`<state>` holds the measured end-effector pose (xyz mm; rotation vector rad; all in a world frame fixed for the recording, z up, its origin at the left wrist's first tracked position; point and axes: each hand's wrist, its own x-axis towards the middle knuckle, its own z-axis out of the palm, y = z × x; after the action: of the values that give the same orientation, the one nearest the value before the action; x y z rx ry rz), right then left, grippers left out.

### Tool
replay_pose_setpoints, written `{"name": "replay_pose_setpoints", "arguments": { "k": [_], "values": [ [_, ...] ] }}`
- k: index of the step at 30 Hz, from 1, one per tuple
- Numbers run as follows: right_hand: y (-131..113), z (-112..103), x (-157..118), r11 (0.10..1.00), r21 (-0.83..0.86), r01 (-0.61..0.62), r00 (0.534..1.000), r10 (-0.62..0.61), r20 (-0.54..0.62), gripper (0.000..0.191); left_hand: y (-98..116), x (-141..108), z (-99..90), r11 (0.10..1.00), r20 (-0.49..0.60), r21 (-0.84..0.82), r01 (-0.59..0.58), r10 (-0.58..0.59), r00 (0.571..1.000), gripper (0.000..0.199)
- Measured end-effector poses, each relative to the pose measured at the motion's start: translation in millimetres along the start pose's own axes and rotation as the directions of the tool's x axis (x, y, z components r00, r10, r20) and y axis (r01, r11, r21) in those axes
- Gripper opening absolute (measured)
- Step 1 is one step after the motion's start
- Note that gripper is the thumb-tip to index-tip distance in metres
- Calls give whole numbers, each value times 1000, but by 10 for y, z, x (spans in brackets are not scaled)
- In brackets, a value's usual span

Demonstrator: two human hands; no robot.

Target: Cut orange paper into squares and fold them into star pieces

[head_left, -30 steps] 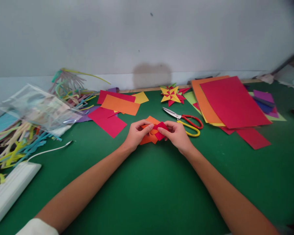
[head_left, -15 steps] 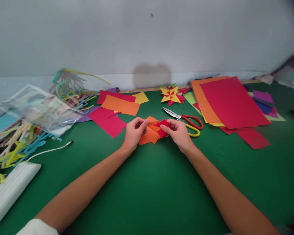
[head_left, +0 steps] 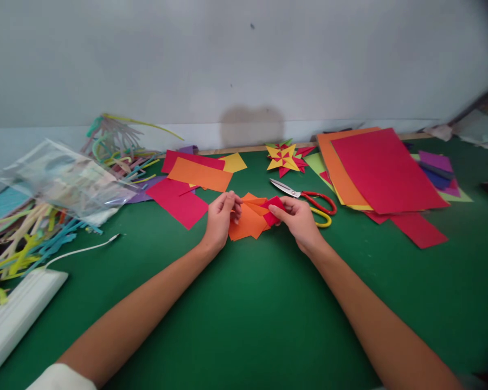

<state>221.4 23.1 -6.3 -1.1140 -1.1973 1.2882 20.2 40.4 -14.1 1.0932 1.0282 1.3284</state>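
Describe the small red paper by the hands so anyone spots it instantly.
On the green tabletop, find the right hand near the middle. It pinches the small red paper, which overlaps the orange paper; unlike the larger red sheets, this one is held.

Taking the yellow-and-red paper star (head_left: 282, 157) as our landmark, we see red-and-yellow-handled scissors (head_left: 296, 193) lying just in front of it, blades parted slightly, if at all. To its right, we find a large red sheet (head_left: 390, 170) atop an orange sheet (head_left: 337, 162), with purple paper (head_left: 436, 161) beyond. To its left, an orange paper rectangle (head_left: 199, 174) overlaps red and yellow pieces. Farther left, we notice a clear plastic bag (head_left: 65, 173) over tangled pipe cleaners (head_left: 32, 238), and, nearer us, a white cable (head_left: 81, 250) beside a long white case (head_left: 24, 314).
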Motion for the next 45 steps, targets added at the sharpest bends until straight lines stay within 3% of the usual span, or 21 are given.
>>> {"name": "replay_pose_setpoints", "arguments": {
  "k": [4,8,16,22,27,30,33,36,39,42,45],
  "values": [
    [-4,8,-3,1000,-3,-2,1000,2,5,29,11,-42,22,989,96,132,-73,60,994,32],
    [3,11,2,1000,11,-9,1000,8,13,26,12,-52,14,982,90,172,-84,69,994,32],
    [5,27,-7,999,38,1,1000,-2,10,24,25,-35,14,996,104,79,-38,29,994,33],
    [17,72,-24,999,40,19,998,-21,57,26,52,-76,58,987,253,156,-30,-10,967,34],
    [37,73,-18,994,-74,76,992,-69,102,26,27,-89,59,967,196,247,-63,14,981,33],
    [32,12,7,959,-237,159,986,-167,-13,24,1,-73,48,952,174,288,-105,56,983,29],
    [15,-118,53,898,-409,165,938,-271,-217,30,-3,-55,38,926,109,341,-165,136,985,22],
    [2,-269,108,868,-473,152,887,-331,-322,32,26,-68,41,846,110,462,-267,244,963,21],
    [22,-370,153,845,-523,115,875,-335,-349,31,52,-120,75,671,339,597,-440,286,896,35],
    [69,-409,180,817,-567,107,897,-325,-299,36,32,-174,123,428,575,678,-598,199,794,67],
    [108,-417,192,800,-592,97,904,-321,-284,38,-19,-188,138,284,631,729,-623,74,772,75]
  ]
}}
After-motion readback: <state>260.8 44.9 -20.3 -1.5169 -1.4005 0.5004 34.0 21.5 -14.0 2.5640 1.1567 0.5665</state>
